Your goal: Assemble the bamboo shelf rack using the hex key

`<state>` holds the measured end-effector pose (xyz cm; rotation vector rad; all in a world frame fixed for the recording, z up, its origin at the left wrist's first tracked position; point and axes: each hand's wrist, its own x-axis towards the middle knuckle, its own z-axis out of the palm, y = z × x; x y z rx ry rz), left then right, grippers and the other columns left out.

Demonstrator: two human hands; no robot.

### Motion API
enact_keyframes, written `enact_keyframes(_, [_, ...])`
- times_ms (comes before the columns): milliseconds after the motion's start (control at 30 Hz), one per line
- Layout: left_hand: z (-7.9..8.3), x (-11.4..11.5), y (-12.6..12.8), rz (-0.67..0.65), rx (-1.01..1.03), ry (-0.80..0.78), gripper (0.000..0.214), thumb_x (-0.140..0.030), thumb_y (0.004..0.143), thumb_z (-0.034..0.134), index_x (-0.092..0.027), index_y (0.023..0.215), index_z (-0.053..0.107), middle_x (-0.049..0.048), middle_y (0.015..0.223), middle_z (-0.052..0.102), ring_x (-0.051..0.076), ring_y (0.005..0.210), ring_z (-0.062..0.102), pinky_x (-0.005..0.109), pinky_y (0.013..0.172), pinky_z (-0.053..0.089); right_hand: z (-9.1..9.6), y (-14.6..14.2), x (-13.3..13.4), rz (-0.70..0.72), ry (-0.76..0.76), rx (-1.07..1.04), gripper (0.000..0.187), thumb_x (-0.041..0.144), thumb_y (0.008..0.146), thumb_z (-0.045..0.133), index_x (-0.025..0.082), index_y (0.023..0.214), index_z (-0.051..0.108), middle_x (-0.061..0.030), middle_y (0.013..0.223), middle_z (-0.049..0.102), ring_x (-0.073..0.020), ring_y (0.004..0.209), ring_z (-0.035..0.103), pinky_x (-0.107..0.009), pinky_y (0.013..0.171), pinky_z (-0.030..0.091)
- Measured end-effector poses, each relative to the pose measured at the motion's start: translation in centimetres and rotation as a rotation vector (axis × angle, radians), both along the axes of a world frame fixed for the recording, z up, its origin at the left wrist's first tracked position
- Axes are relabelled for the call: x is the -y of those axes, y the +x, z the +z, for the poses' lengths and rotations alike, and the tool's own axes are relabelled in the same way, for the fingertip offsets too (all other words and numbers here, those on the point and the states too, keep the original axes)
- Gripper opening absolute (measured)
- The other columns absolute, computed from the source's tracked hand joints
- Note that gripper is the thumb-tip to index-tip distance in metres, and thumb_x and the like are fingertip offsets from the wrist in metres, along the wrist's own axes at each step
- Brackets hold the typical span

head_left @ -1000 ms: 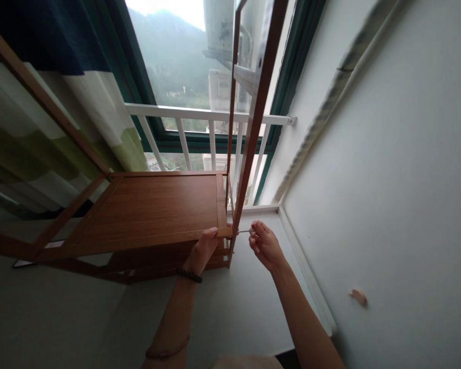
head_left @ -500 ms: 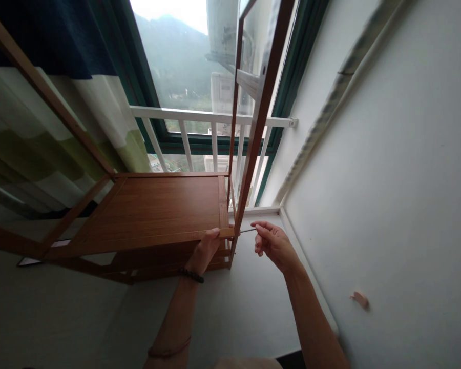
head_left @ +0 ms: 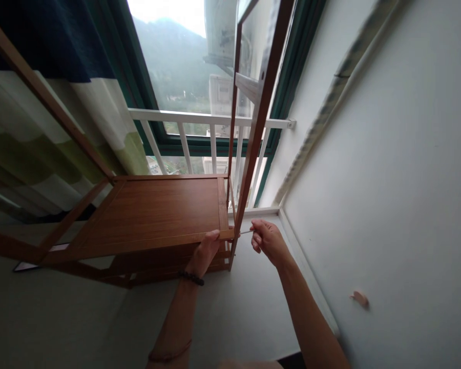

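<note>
A reddish-brown wooden shelf unit (head_left: 169, 205) stands by the window. My left hand (head_left: 206, 250) grips the front edge of its upper board near the right corner, thumb on top and fingers hidden beneath. To the right, my right hand (head_left: 268, 239) is closed in a pinch on a thin metal hex key (head_left: 246, 232). The key points left, its tip meeting the outer side of the upright post (head_left: 252, 148) level with the board. Most of the key's near end is hidden by my fingers.
A white wall (head_left: 392, 195) rises on the right, with a small pinkish hook (head_left: 359, 299) on it. Behind the shelf are a white railing (head_left: 200, 117) and a green-framed window. A striped curtain (head_left: 80, 102) hangs on the left, behind another wooden post (head_left: 54, 102).
My right hand's fingers have curled in further around the hex key, and the hand has moved slightly left. My left hand keeps its hold on the board.
</note>
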<state>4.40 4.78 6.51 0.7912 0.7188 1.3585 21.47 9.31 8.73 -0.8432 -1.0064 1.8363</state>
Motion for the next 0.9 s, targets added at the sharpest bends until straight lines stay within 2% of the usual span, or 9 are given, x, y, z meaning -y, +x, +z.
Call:
enact_keyframes(133, [0.3,0.1,0.0,-0.008,-0.014,-0.002,0.034,-0.033,0.08,0.044,-0.012,0.093,0.067,0.0086,0.095,0.068,0.026,0.104,0.054,0.036,0.093,0.036,-1.0,-0.5,0.3,-0.002,-0.14,-0.153,0.029,0.039,0.069,0.067,0.021,0.087,0.053,0.0101,0.046,0.04,-0.0051,0.038,0.045,-0.012,0.028,0.027])
enact_keyframes(300, [0.3,0.0,0.2,0.012,-0.017,-0.009,0.034,-0.032,0.079,0.044,-0.011,0.092,0.068,0.0086,0.094,0.069,0.026,0.103,0.054,0.037,0.094,0.035,-2.0,0.8,2.4,-0.081,0.047,-0.019,0.032,0.046,0.072,0.062,0.015,0.08,0.059,-0.0036,0.069,0.062,-0.0138,0.066,0.062,-0.017,0.038,0.042])
enact_keyframes(400, [0.1,0.0,0.2,0.01,-0.008,-0.012,0.034,-0.031,0.079,0.044,-0.012,0.094,0.067,0.0084,0.095,0.069,0.026,0.104,0.054,0.037,0.094,0.035,-1.0,1.6,3.2,-0.058,0.174,0.182,0.036,0.048,0.078,0.055,0.012,0.075,0.06,-0.0042,0.06,0.062,-0.0126,0.053,0.059,-0.02,0.038,0.042])
enact_keyframes(500, [0.1,0.1,0.2,0.006,0.003,-0.009,0.034,-0.032,0.079,0.044,-0.012,0.094,0.067,0.0085,0.095,0.069,0.026,0.104,0.054,0.037,0.094,0.036,0.6,2.0,3.0,0.01,0.215,0.332,0.038,0.049,0.079,0.051,0.013,0.067,0.057,0.0014,0.039,0.052,-0.0084,0.032,0.047,-0.017,0.031,0.032])
enact_keyframes(567, [0.2,0.2,0.1,0.003,-0.002,0.002,0.034,-0.032,0.08,0.044,-0.012,0.094,0.067,0.0084,0.094,0.069,0.026,0.104,0.054,0.037,0.093,0.036,1.5,1.9,2.5,0.056,0.146,0.342,0.037,0.047,0.078,0.052,0.014,0.062,0.054,0.0044,0.032,0.045,-0.0081,0.029,0.044,-0.016,0.029,0.027])
enact_keyframes(633, [0.2,0.2,0.1,-0.002,-0.009,0.012,0.034,-0.032,0.08,0.044,-0.012,0.093,0.067,0.0084,0.094,0.069,0.026,0.105,0.054,0.036,0.094,0.036,2.1,1.7,1.8,0.113,-0.005,0.286,0.033,0.044,0.076,0.054,0.016,0.059,0.05,0.0075,0.029,0.036,-0.0075,0.026,0.041,-0.016,0.028,0.023])
enact_keyframes(733, [0.2,0.2,0.0,-0.008,-0.008,0.001,0.034,-0.033,0.079,0.045,-0.012,0.092,0.068,0.0086,0.094,0.069,0.026,0.105,0.055,0.037,0.095,0.034,2.1,1.2,1.0,0.158,-0.19,0.179,0.03,0.038,0.075,0.054,0.017,0.056,0.045,0.01,0.029,0.028,-0.0056,0.025,0.034,-0.017,0.029,0.021])
enact_keyframes(800, [0.1,0.2,-0.1,-0.013,-0.007,-0.013,0.034,-0.034,0.079,0.046,-0.011,0.092,0.068,0.0091,0.094,0.069,0.027,0.105,0.055,0.037,0.096,0.034,1.7,1.1,0.9,0.158,-0.157,0.141,0.029,0.037,0.075,0.054,0.016,0.056,0.047,0.0089,0.031,0.032,-0.006,0.028,0.039,-0.018,0.032,0.026])
enact_keyframes(900, [0.1,0.2,0.0,-0.009,-0.01,-0.015,0.034,-0.035,0.078,0.047,-0.011,0.092,0.068,0.0093,0.095,0.069,0.027,0.106,0.054,0.038,0.096,0.033,0.9,1.6,1.1,0.071,0.037,0.127,0.023,0.037,0.074,0.061,0.014,0.075,0.057,0.0054,0.043,0.049,-0.0089,0.04,0.052,-0.018,0.038,0.033])
